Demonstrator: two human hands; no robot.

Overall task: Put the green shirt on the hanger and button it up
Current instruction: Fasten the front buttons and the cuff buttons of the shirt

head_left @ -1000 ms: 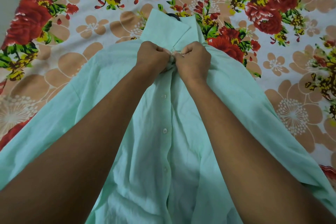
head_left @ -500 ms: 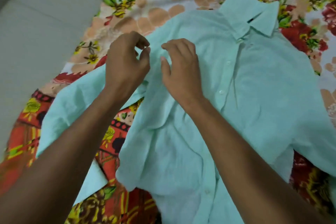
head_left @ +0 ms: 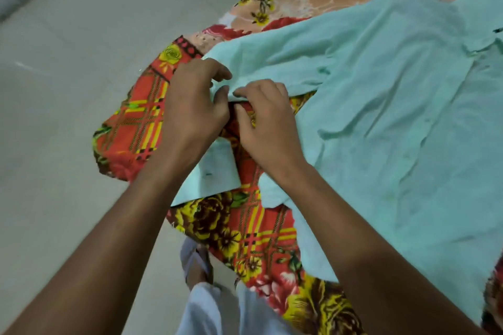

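Observation:
The pale green shirt [head_left: 394, 106] lies spread front-up on the bed, its collar at the far right edge of the view. Its long left sleeve [head_left: 272, 62] runs out towards the bed's corner. My left hand [head_left: 193, 106] pinches the sleeve's lower edge with curled fingers. My right hand [head_left: 266, 122] sits right beside it and pinches the same edge between thumb and fingertips. A cuff piece [head_left: 215, 174] with a buttonhole shows under my left wrist. The hanger is hidden, apart from a dark bit at the collar opening.
A floral bedsheet [head_left: 245, 231] in red, yellow and peach covers the bed, whose corner points towards me. Grey tiled floor [head_left: 81, 90] lies to the left. My foot in a sandal [head_left: 196, 264] and light trousers show below.
Both hands left the collar button, moved left across the shirt and now pinch the left sleeve's edge near the cuff. The view swung left and down.

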